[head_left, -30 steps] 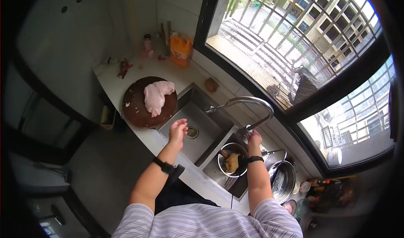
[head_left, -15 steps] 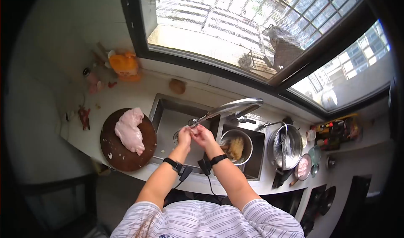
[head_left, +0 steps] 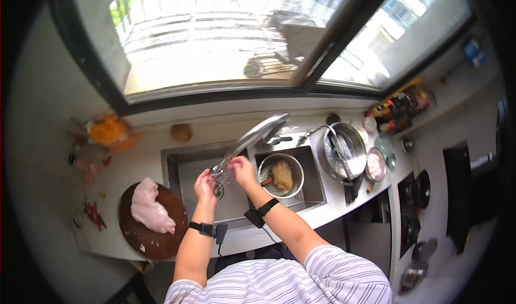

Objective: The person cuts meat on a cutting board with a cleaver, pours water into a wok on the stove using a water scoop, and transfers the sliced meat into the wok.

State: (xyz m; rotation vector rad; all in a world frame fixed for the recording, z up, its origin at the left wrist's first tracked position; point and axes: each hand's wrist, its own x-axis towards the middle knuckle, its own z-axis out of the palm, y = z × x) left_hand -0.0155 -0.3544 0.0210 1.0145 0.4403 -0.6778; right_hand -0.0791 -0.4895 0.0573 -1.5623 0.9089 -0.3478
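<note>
My left hand [head_left: 205,187] is just below the spout end of the curved metal faucet [head_left: 253,136], over the left basin of the steel sink [head_left: 188,168]. Its fingers are apart and nothing shows in them. To the right of the spout, my right hand [head_left: 243,171] is raised near the divider, slightly blurred, fingers spread and holding nothing visible. A large pale piece of raw meat [head_left: 149,207] lies on a round brown cutting board [head_left: 129,226] left of the sink. In the right basin stands a metal pot [head_left: 262,168] containing a rough beige lump [head_left: 282,176] and a wooden handle.
Right of the sink are a large steel pot [head_left: 328,142] and a small pan with pale pieces [head_left: 375,164]. Bottles [head_left: 396,124] stand in the far right corner. An orange bag [head_left: 112,133] and red peppers [head_left: 94,216] lie at left. A window [head_left: 215,40] rises behind.
My hands have separated; they were together under the spout. The right one is now beside the faucet, the left one below it. The view has turned, shifting the counter leftward.
</note>
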